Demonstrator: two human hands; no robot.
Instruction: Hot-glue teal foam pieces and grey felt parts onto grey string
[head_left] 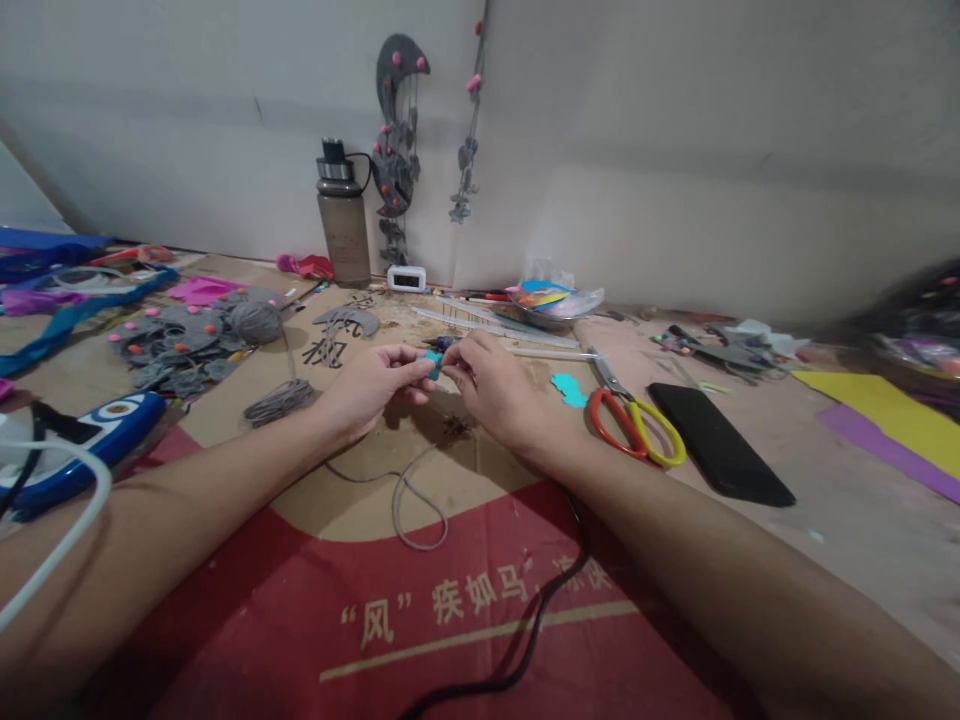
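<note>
Between my two hands is a small turquoise piece (433, 363), of felt or foam by its look. My left hand (386, 385) pinches it from the left with thumb and fingers. From the other side, my right hand (491, 385) closes its fingertips at the piece's edge; whether it also grips a thread is too small to tell. A grey cord (420, 545) loops on the cardboard below my hands. Beside my left wrist lies a bundle of grey yarn (279, 402). More turquoise cutouts (569, 390) lie right of my right hand.
Scissors (637, 425) with red and yellow handles and a black phone (716, 440) lie at right. A bottle (345, 220) and a small white clock (406, 279) stand by the wall. Grey felt pieces (172, 340) pile up at left. A black cable (536, 620) crosses the red cardboard (247, 620).
</note>
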